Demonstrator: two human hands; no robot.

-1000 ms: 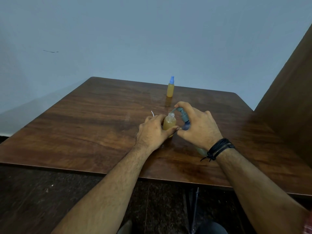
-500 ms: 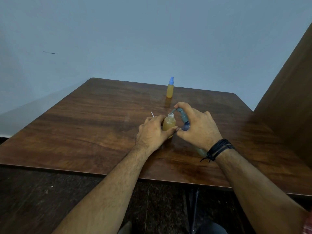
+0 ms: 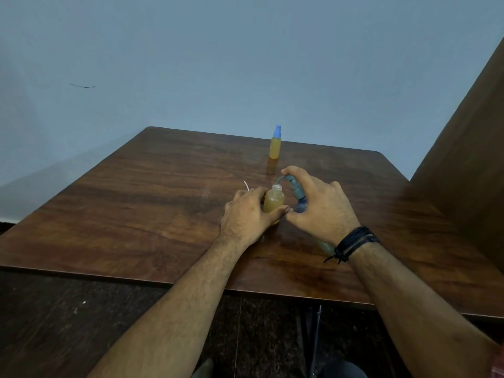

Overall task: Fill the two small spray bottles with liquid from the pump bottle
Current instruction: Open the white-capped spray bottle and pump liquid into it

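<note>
Left hand [image 3: 249, 212]: curled around the open spray bottle [image 3: 273, 201], fingers wrapped behind its body and thumb across the front low down; bottle upright on the worktop [image 3: 141, 214], cap off, clear neck exposed, amber liquid up to about the shoulder. Right hand [image 3: 323, 207]: closed over the pump bottle [image 3: 300, 204], forefinger laid on top of the grey-blue pump head [image 3: 296, 186], thumb low at the front and touching the left thumb tip; the bottle's body is mostly hidden under the palm, a pale strip of it showing below the wrist. Pump spout: curves leftward and down, its tip right above the open neck of the held bottle; whether liquid is running cannot be told. Black corded wristband [image 3: 351, 242]: on the right wrist. Thin white tube [image 3: 246, 184]: on the worktop just behind the left hand, only its end visible. Second spray bottle [image 3: 275, 144]: upright near the far edge of the worktop, well apart from the hands, blue spray cap fitted, amber liquid filling most of its body. Worktop: dark brown wood grain, glossy. Blue-grey wall [image 3: 245, 64]: behind the worktop. Brown wooden panel [image 3: 469, 148]: at right. Dark speckled floor [image 3: 81, 323]: below the near edge.
</note>
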